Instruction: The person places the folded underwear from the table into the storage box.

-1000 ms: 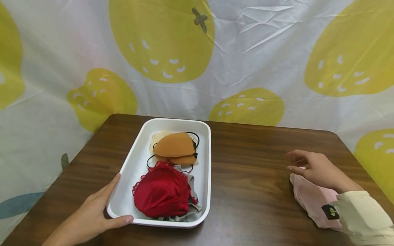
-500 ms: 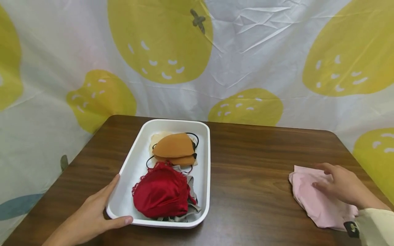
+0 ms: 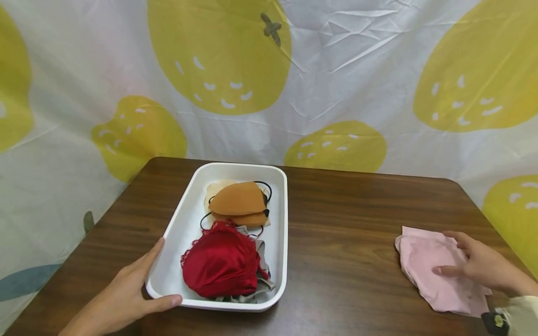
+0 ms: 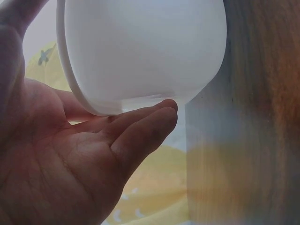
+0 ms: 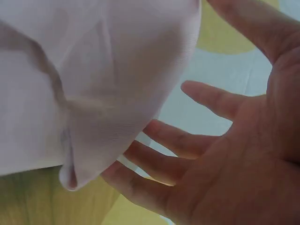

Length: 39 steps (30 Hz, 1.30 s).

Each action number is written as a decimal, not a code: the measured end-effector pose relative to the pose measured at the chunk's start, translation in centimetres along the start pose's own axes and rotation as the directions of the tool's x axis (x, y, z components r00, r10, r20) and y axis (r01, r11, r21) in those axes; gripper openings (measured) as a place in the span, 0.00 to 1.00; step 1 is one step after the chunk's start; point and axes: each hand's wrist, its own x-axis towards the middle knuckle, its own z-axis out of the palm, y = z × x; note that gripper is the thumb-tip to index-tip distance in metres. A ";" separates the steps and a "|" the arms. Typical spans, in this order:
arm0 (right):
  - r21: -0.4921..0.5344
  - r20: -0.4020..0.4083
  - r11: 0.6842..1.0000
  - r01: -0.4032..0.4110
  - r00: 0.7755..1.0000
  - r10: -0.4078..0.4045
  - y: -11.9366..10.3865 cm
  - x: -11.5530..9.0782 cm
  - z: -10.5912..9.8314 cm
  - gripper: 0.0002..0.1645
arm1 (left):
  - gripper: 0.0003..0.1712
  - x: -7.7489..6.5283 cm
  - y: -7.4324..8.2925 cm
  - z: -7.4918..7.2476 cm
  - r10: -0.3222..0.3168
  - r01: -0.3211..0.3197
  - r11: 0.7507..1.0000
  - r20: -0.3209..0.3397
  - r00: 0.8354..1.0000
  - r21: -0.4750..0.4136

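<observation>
A white tray stands at left centre of the table. My left hand rests on its near left corner, thumb on the front rim and fingers along the side. In the left wrist view, straight fingers touch the tray's outer wall. A red satin bra with lace edging lies in the tray's near half. My right hand is over the right part of a folded pale pink garment. Spread fingers reach to the garment's edge in the right wrist view, not gripping it.
Farther back in the tray is an orange-brown padded piece with black cords, over cream fabric. Grey fabric shows under the red bra. The brown wooden table stands against a lemon-printed curtain.
My right hand has drawn back from the pink garment's far end toward the right and nearer to me, uncovering more of it. The left hand and tray stay put.
</observation>
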 end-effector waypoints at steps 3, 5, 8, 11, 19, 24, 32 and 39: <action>0.018 -0.011 1.000 -0.006 1.000 0.006 0.2 0.0 0.2 0.59 | 0.71 0.0 0.0 0.0 -0.003 0.003 1.000 0.001 1.000 0.002; 0.039 -0.025 0.999 -0.013 1.000 0.014 0.3 0.0 0.4 0.60 | 0.71 0.0 0.0 0.0 0.001 -0.001 1.000 -0.003 1.000 0.000; 0.100 -0.026 0.994 -0.040 0.999 0.043 0.6 0.3 0.5 0.60 | 0.71 0.1 0.0 0.0 0.005 -0.005 1.000 -0.008 1.000 -0.002; 0.157 -0.003 0.984 -0.084 0.996 0.086 1.0 0.5 0.5 0.58 | 0.71 0.0 0.0 0.1 0.010 -0.010 1.000 -0.015 1.000 -0.001; 0.308 0.044 0.940 -0.147 0.989 0.140 1.4 0.1 1.0 0.54 | 0.71 0.1 0.0 0.1 0.041 -0.041 0.999 -0.033 0.999 0.008; 0.368 0.044 0.921 -0.126 0.992 0.118 1.2 -0.1 0.9 0.52 | 0.71 0.2 0.1 0.1 0.037 -0.036 0.999 -0.028 0.999 0.008; 0.340 0.014 0.936 -0.096 0.995 0.097 0.4 0.1 0.6 0.48 | 0.71 0.3 0.0 0.0 0.029 -0.029 1.000 -0.022 0.999 -0.007; 0.396 -0.010 0.915 -0.071 0.997 0.082 -0.5 0.9 -0.1 0.46 | 0.71 0.1 -0.1 0.0 0.027 -0.027 1.000 -0.025 0.999 -0.001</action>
